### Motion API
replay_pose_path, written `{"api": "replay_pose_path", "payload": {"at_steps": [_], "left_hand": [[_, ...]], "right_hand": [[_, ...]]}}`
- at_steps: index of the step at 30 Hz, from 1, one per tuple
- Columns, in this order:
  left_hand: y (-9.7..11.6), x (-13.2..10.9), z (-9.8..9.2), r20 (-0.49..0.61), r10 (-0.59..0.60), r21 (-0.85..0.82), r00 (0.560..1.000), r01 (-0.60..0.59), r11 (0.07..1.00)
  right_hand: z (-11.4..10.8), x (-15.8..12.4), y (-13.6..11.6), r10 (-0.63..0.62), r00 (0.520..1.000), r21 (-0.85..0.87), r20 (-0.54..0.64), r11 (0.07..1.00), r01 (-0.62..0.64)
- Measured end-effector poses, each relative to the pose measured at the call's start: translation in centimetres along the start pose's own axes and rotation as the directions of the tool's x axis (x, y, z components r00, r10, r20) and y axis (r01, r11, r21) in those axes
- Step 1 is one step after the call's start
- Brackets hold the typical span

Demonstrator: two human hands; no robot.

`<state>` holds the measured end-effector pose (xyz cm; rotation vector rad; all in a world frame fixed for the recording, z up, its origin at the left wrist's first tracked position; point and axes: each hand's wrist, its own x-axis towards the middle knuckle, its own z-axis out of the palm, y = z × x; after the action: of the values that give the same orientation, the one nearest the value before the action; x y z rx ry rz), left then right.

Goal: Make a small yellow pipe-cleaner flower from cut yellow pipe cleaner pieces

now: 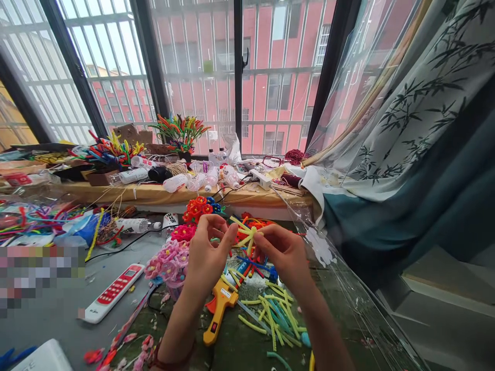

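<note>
Between my two hands, above the table, is a small bunch of pale yellow pipe cleaners (247, 233) joined at the middle, its ends spreading outward. My left hand (212, 247) pinches it from the left with thumb and fingers. From the right, my right hand (281, 247) grips it near the joined centre. Under my hands lies an orange-yellow glue gun (221, 309). Cut yellow-green and teal pipe cleaner pieces (273, 314) are scattered on the table to its right. Pink pipe cleaner flowers (170, 260) stand beside my left hand, with red-orange ones (199, 207) behind.
A white and red remote (115, 292) lies at left, near a black cable. Plastic bottles (133, 225) lie on the table and along the windowsill. A power strip (261, 179) rests on the sill. A dark curtain (363, 232) hangs at right beside a clear plastic sheet.
</note>
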<state>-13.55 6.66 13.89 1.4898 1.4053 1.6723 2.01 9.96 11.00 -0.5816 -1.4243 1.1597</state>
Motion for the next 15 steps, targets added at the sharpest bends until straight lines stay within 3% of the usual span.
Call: {"api": "replay_pose_path", "payload": {"at_steps": [5,12,15], "left_hand": [[0.2,0.2,0.5,0.258,0.013,0.058,0.966,-0.029,0.998],[0.7,0.2,1.3,0.386,0.026,-0.173,0.922,0.045,0.984],[0.4,0.4,1.3,0.41,0.033,-0.184,0.912,0.048,0.982]], "right_hand": [[0.4,-0.1,0.2,-0.052,0.993,-0.062,-0.102,0.997,0.046],[1.1,-0.2,0.3,-0.024,0.982,0.031,-0.187,0.999,0.03],[1.2,-0.1,0.3,-0.008,0.981,0.055,-0.196,0.998,0.019]]}}
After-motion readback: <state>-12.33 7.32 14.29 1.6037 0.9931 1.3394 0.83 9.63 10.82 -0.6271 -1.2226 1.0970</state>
